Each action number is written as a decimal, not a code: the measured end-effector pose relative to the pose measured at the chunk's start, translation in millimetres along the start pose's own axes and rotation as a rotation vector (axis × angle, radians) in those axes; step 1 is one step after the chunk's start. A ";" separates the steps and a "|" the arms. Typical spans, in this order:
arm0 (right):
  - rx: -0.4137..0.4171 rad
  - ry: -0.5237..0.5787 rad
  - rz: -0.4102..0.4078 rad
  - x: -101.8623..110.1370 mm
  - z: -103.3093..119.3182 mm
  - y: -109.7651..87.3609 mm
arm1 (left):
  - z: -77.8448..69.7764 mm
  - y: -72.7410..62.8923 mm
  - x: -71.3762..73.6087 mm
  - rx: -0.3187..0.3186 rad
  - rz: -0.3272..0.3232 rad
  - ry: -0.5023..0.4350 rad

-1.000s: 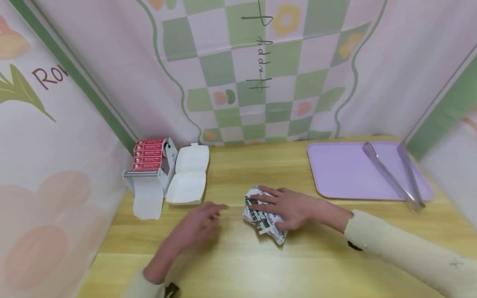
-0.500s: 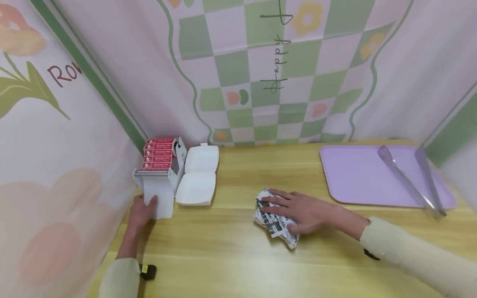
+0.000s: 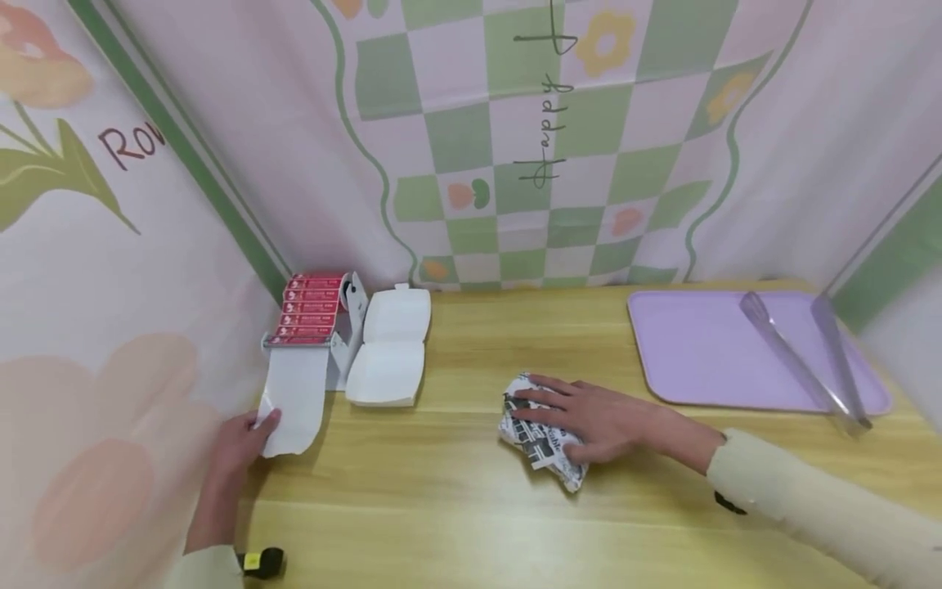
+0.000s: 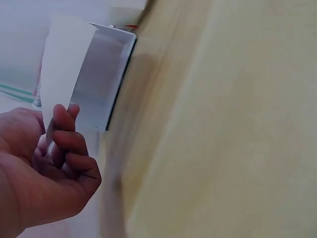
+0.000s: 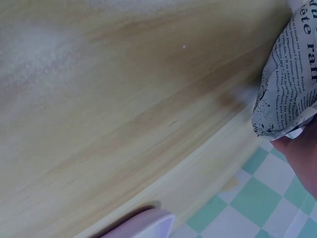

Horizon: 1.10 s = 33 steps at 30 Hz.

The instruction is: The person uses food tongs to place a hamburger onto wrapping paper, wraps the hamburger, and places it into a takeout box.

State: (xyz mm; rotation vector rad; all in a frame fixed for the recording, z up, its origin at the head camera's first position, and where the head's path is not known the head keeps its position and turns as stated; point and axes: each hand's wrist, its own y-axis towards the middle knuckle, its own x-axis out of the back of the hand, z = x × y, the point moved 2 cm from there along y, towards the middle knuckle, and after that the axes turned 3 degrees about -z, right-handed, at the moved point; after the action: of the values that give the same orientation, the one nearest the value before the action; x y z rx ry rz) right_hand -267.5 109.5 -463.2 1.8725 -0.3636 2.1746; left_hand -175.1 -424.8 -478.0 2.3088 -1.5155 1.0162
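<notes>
At the left, my left hand (image 3: 239, 442) pinches the edge of a white paper strip (image 3: 300, 401) hanging from the front of a label dispenser (image 3: 356, 307). Red printed labels (image 3: 311, 307) cover the roll on top. In the left wrist view, thumb and curled fingers of the left hand (image 4: 49, 173) hold the strip (image 4: 64, 64) near its end. Near the table's middle my right hand (image 3: 607, 421) rests, fingers spread, on a packet wrapped in newsprint-patterned paper (image 3: 540, 446). A corner of that packet (image 5: 290, 84) appears at the right wrist view's edge.
An opened white clamshell box (image 3: 386, 368) stands beside the dispenser. On the right, a lilac tray (image 3: 699, 352) bears metal tongs (image 3: 798, 360), their ends overhanging its front edge. Patterned curtains (image 3: 478, 147) bound the wooden table (image 3: 456, 491) at the back and sides.
My left hand has moved from mid-table to the strip, taken hold of it and pulled it forward and left, so more hangs out. The right hand stays on the packet.
</notes>
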 end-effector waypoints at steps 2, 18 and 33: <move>0.005 0.001 -0.002 -0.2 -0.2 -0.5 | 3.0 -1.5 -1.3 0.016 0.005 0.025; -0.017 0.006 0.030 -1.8 -1.4 0.8 | -55.0 -16.5 -11.5 -0.371 -0.395 0.187; -0.003 -0.028 -0.001 -2.8 -0.3 -1.2 | -132.9 26.9 -34.2 -0.705 -0.473 0.555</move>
State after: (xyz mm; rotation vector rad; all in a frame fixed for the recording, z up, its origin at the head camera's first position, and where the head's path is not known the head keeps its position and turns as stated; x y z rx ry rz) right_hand -267.0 110.6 -465.9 1.9034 -0.3712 2.1482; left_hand -264.4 -344.7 -406.2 1.5850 -0.8484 0.7355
